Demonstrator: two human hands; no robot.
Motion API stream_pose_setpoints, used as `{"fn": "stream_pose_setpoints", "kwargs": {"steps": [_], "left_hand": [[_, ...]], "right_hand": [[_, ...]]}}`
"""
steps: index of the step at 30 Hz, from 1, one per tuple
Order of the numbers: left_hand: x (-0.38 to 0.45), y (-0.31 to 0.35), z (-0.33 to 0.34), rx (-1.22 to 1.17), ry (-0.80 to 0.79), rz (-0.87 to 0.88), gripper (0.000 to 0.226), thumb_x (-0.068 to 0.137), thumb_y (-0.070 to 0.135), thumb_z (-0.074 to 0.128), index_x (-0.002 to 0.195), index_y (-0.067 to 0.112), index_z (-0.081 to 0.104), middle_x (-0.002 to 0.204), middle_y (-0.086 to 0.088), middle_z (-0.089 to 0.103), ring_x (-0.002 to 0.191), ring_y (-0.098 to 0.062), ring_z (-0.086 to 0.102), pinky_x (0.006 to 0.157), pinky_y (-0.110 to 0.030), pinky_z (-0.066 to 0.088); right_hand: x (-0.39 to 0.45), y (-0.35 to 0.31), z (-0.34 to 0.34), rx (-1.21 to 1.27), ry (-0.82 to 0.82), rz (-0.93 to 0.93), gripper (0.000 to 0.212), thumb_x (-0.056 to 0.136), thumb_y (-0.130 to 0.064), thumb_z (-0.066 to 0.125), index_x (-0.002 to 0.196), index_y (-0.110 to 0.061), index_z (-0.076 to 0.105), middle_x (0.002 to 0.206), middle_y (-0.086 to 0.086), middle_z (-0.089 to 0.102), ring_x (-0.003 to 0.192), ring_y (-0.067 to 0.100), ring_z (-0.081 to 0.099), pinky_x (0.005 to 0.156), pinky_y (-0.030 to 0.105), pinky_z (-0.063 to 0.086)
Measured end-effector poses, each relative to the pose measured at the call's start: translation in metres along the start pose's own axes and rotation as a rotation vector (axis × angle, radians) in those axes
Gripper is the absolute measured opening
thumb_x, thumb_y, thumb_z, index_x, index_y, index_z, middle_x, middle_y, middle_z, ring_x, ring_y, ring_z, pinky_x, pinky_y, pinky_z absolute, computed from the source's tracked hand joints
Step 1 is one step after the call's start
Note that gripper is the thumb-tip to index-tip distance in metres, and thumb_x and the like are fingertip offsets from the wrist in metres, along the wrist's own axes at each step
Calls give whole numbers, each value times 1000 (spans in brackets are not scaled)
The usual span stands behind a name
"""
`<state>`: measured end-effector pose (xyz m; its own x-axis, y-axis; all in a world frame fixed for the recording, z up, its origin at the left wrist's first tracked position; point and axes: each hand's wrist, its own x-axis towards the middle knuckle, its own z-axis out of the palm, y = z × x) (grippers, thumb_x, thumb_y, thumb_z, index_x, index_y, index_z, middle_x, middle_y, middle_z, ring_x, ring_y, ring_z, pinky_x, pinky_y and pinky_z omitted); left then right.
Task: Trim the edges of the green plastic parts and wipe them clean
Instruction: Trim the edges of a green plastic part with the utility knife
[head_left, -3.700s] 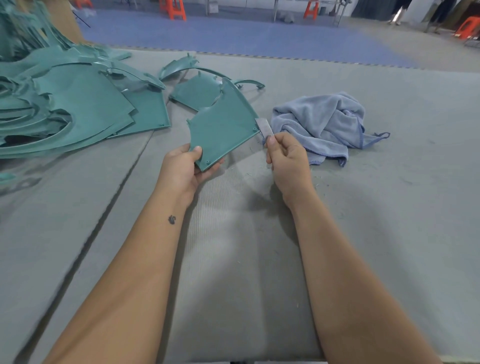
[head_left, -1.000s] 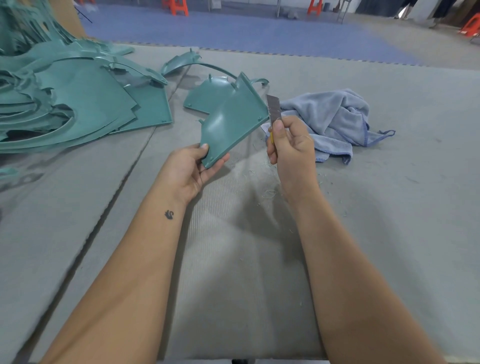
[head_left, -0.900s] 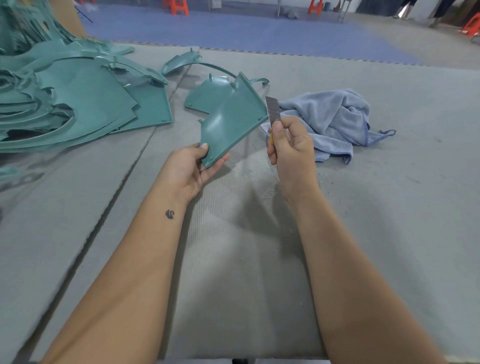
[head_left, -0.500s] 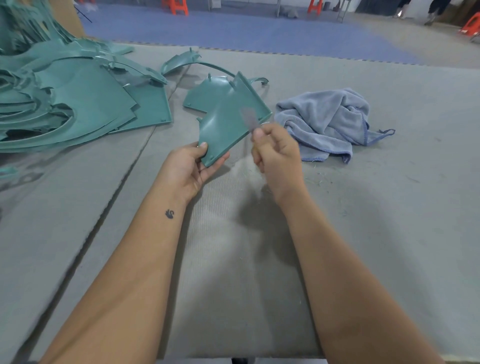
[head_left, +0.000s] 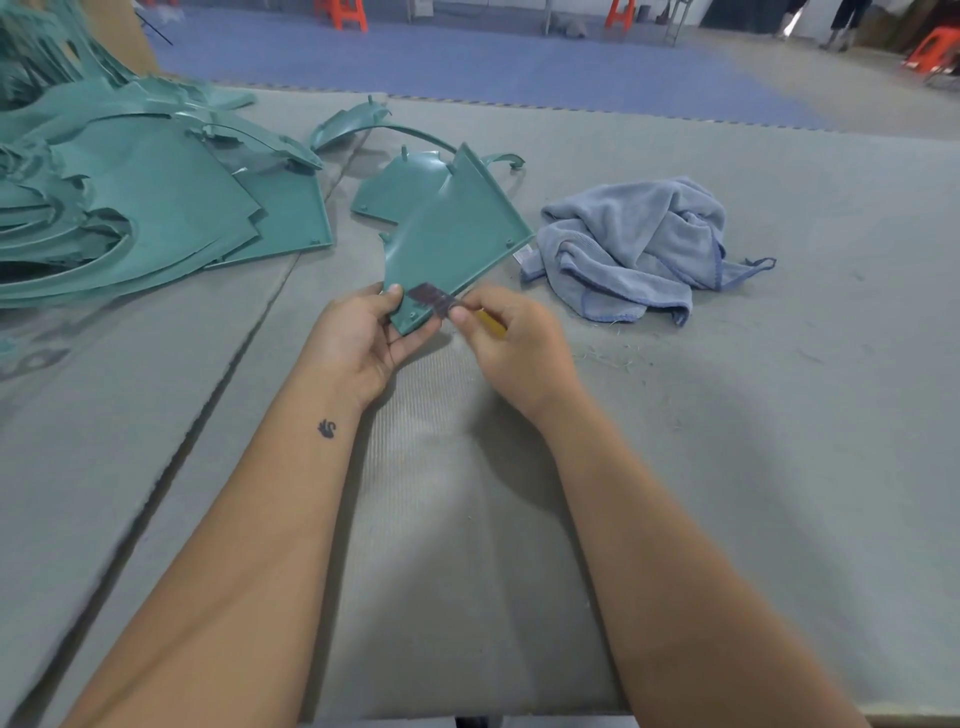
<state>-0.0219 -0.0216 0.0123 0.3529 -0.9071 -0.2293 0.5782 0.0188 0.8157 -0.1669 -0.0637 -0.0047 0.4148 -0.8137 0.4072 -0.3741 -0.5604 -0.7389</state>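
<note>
Covering most of the view, the grey mat (head_left: 727, 467) serves as the work surface, and a seam in it runs diagonally on the left. On its far left lies a large heap of green plastic parts (head_left: 130, 208), probably the stock waiting for trimming, with two more loose pieces (head_left: 405, 182) lying nearer the middle. To the right, a crumpled blue-grey cloth (head_left: 634, 244) sits within easy reach, presumably kept close for the wiping that comes after the trimming.

Between the heap and the cloth, the fan-shaped green part (head_left: 452, 239) is held off the mat, tilted up so that its lower right edge faces the person. The left hand (head_left: 358, 338) grips its narrow bottom corner, thumb on the front face and fingers curled beneath, which steadies the piece and keeps that edge exposed. The right hand (head_left: 514, 343) pinches a utility blade (head_left: 431, 300), with a yellow handle (head_left: 491, 321) showing behind the fingers. The blade lies across the lower edge, close to the left thumb, so this looks like a scraping pass along the edge; the blade is motion-blurred, so its exact contact cannot be told.

The chief hazard appears to be the thumb so near the blade. Fine shavings (head_left: 608, 358) scatter over the mat just right of the hands. Nothing lies between the hands and the cloth.
</note>
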Motion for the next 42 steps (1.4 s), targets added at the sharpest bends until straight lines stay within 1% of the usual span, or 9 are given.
{"fn": "stream_pose_setpoints", "kwargs": {"steps": [2, 3, 6, 8, 11, 16, 21, 27, 42], "left_hand": [[0, -1, 1, 16, 3, 24, 23, 102, 6, 38, 96, 7, 59, 73, -3, 74, 67, -13, 72, 55, -22, 56], [0, -1, 1, 24, 1, 35, 22, 102, 6, 38, 97, 8, 59, 74, -4, 74, 68, -14, 73, 56, -22, 56], [0, -5, 3, 86, 1, 85, 20, 102, 5, 41, 97, 9, 60, 82, -6, 74, 72, -17, 73, 58, -25, 57], [1, -9, 5, 197, 10, 135, 16, 100, 3, 45, 98, 10, 59, 92, -8, 71, 76, -18, 72, 59, -27, 58], [1, -14, 8, 334, 23, 235, 15, 98, 1, 50, 95, 14, 58, 95, -7, 71, 84, -20, 72, 65, -32, 60], [1, -13, 10, 368, 34, 357, 19, 97, 0, 51, 91, 17, 55, 81, 7, 74, 80, -12, 71, 71, -29, 59], [-2, -14, 11, 360, -30, 417, 19, 98, -2, 47, 93, 16, 52, 78, 12, 74, 78, -6, 71, 70, -24, 58], [-1, -15, 12, 247, -44, 356, 16, 99, 1, 47, 93, 15, 52, 85, 6, 74, 84, -14, 71, 72, -31, 59], [-2, -14, 12, 93, -58, 276, 14, 99, 2, 46, 92, 13, 52, 82, 4, 75, 79, -14, 72, 65, -27, 59]], "right_hand": [[-1, -4, 1, 34, -23, -29, 11, 92, -20, 63, 82, -20, 68, 66, -6, 57, 66, 21, 52, 66, 41, 47], [-2, -5, 0, 114, 19, -13, 13, 92, -19, 62, 79, -22, 66, 63, -8, 55, 62, 19, 50, 62, 38, 45], [2, -6, -10, 354, 272, 123, 24, 93, -19, 55, 71, -26, 54, 55, -11, 44, 56, 13, 38, 57, 31, 34], [6, -1, -20, 348, 396, 212, 29, 96, -18, 53, 68, -26, 50, 57, -1, 43, 58, 18, 36, 59, 34, 33], [7, 9, -30, 375, 467, 275, 31, 99, -16, 51, 68, -20, 48, 60, 12, 41, 58, 22, 32, 56, 33, 29], [10, 13, -31, 502, 443, 315, 29, 100, -18, 49, 72, -22, 52, 60, 9, 42, 59, 21, 32, 53, 29, 30], [13, 18, -27, 402, 414, 325, 29, 101, -19, 48, 72, -23, 50, 59, 3, 45, 58, 18, 36, 54, 29, 32], [14, 20, -25, 405, 389, 307, 27, 101, -17, 47, 74, -17, 51, 59, 5, 42, 55, 14, 33, 52, 27, 30], [12, 22, -29, 573, 320, 295, 30, 101, -12, 47, 72, -17, 50, 57, -2, 33, 54, 12, 27, 49, 26, 22]]}}
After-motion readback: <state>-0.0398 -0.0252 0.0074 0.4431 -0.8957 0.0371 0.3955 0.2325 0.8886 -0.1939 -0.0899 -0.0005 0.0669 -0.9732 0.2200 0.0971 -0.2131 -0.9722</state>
